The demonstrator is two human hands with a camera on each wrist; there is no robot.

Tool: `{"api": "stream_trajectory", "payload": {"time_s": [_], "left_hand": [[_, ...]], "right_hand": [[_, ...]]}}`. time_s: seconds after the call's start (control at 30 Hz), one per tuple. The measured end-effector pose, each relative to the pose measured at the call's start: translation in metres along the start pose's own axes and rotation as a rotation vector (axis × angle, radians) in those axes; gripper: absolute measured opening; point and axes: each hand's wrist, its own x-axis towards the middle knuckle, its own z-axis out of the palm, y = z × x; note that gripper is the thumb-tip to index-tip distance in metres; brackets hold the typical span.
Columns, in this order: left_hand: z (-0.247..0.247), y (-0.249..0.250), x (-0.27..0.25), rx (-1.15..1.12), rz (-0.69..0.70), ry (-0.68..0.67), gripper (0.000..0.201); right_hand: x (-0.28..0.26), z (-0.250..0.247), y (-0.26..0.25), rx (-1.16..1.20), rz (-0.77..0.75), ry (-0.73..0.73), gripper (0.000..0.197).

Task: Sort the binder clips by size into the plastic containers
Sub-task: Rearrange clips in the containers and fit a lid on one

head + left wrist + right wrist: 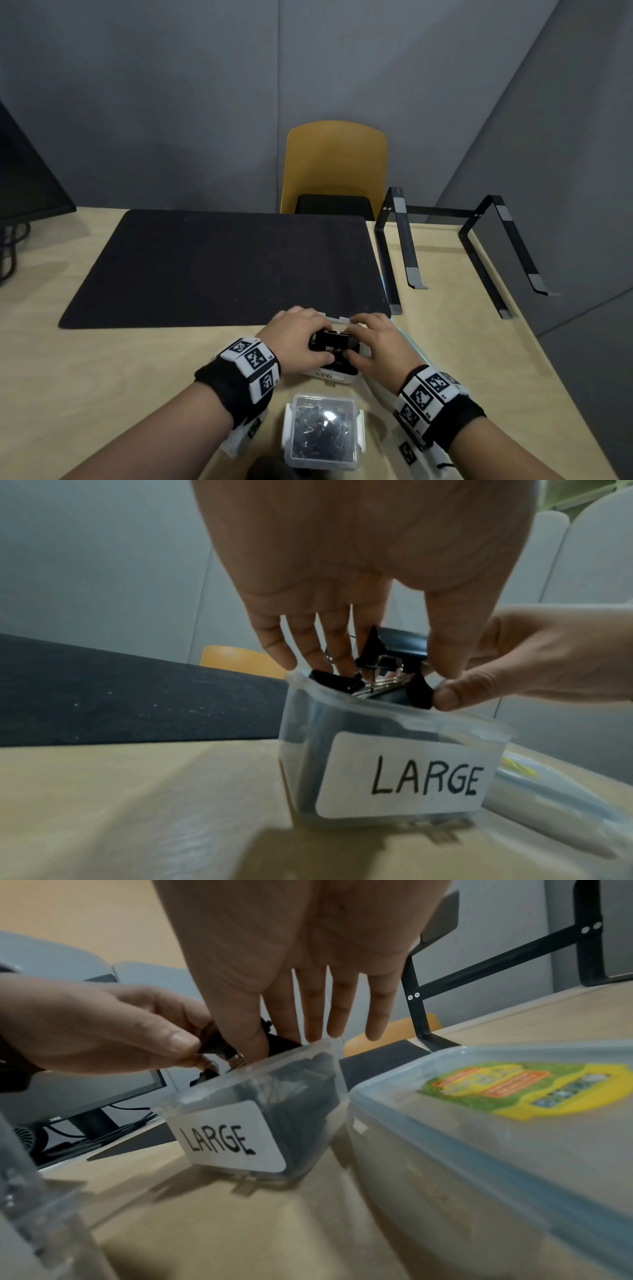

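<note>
A clear container labelled LARGE [329, 377] [404, 775] [232, 1139] stands on the wooden table, filled to the rim with large black binder clips. My left hand [308, 339] [363, 658] reaches down into it and pinches the top large binder clip [334, 339] [404, 642] [212, 1042] between thumb and fingers. My right hand [371, 342] [284, 1042] meets it from the right. Its thumb is on the clip's near side and its straight fingers are behind it at the far rim. A closed clear container [359, 425] of smaller clips stands nearer me.
A bigger lidded plastic box [479, 1123] [548, 791] lies just right of the LARGE container. A black mat [222, 267] covers the table beyond, with a black metal stand [479, 246] at the right, a monitor [27, 178] at far left and a yellow chair [335, 164] behind.
</note>
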Motion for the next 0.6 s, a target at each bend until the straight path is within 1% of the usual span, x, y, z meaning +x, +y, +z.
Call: {"api": "stream_trajectory", "payload": {"time_s": [0.1,0.2,0.3,0.4,0.5,0.6], "left_hand": [[0.000,0.004,0.006,0.112,-0.012,-0.033,0.042],[0.002,0.006,0.010,0.111,-0.034,-0.043,0.034],[0.003,0.008,0.014,0.063,-0.071,-0.033,0.029],[0.003,0.005,0.017,0.011,-0.121,-0.009,0.030],[0.003,0.003,0.018,-0.053,-0.160,0.022,0.023],[0.000,0.000,0.016,-0.205,-0.211,0.090,0.014]], "right_hand": [[0.000,-0.002,-0.001,-0.027,-0.020,0.017,0.034],[-0.001,-0.004,-0.002,-0.043,-0.026,0.029,0.041],[-0.001,-0.005,0.000,-0.043,-0.038,0.025,0.042],[0.001,-0.007,-0.001,-0.032,-0.054,0.017,0.044],[0.002,-0.010,-0.003,0.013,-0.049,-0.005,0.047],[0.003,-0.013,-0.004,0.065,-0.032,-0.003,0.035]]}}
